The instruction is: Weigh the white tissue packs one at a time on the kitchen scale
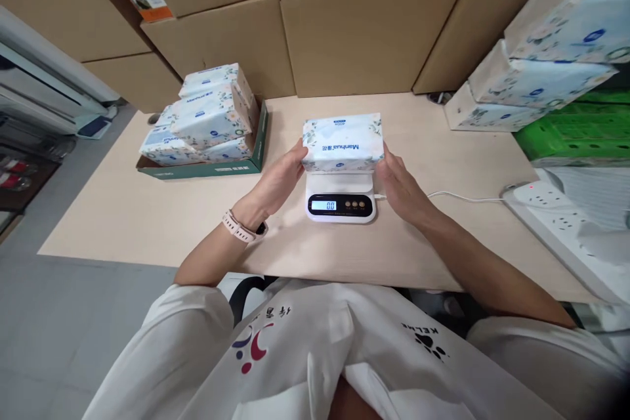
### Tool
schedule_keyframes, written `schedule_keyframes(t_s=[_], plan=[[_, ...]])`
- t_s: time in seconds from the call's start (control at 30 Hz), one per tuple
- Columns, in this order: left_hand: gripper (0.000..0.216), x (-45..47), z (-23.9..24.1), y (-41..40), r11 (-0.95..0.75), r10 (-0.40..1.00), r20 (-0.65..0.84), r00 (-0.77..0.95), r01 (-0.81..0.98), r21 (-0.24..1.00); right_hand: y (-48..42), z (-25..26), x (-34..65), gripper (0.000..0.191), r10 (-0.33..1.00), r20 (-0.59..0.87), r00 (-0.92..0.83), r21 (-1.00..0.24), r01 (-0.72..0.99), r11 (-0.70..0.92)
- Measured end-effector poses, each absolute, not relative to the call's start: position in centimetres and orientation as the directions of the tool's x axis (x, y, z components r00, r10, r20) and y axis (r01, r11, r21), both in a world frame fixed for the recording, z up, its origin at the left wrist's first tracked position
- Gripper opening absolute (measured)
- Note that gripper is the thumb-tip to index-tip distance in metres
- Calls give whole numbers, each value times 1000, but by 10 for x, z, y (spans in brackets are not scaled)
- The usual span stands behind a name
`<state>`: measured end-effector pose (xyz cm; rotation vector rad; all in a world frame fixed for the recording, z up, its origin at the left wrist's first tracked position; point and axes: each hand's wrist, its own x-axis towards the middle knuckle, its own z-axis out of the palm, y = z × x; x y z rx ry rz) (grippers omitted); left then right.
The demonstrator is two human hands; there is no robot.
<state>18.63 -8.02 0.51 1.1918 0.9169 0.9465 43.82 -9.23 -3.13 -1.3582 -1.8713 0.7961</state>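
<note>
Cardboard boxes [361, 39] wall off the far side of a pale, wood-look table [226, 226], with grey floor tiles [73, 328] showing at the left. Near the table's middle, a Manhua tissue pack [342, 144] is held over a white digital scale [339, 209] reading 0.0; whether the two touch cannot be told. The grip is two-handed: left hand [281, 176] and right hand [401, 185] press opposite ends of the pack. More tissue packs [211, 115] fill a dark green tray [207, 170] to the left. Rightward stand three stacked packs [536, 92], a bright green crate [575, 128] and a white power strip [546, 203].
</note>
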Motion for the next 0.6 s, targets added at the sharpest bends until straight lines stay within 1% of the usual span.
schedule_keyframes(t_s=[0.13, 0.2, 0.3, 0.4, 0.47, 0.6], plan=[[62, 179, -19, -78, 142, 943, -103, 317, -103, 985, -88, -56, 439, 74, 975, 106, -196, -848, 494, 191], [68, 172, -30, -76, 117, 966, -91, 244, -91, 989, -87, -65, 443, 78, 987, 117, -107, -883, 444, 153], [79, 161, -46, -77, 53, 992, -43, 120, -86, 995, -89, -74, 452, 80, 978, 190, 84, -916, 373, 146], [79, 152, -57, -79, 42, 994, -30, 101, -122, 992, -90, -77, 462, 78, 944, 249, 217, -924, 347, 163], [77, 148, -60, -82, 55, 993, -38, 113, -148, 987, -88, -79, 467, 79, 929, 271, 251, -924, 338, 178], [80, 147, -58, -84, 55, 991, -35, 126, -156, 986, -86, -84, 471, 77, 928, 284, 240, -927, 318, 201]])
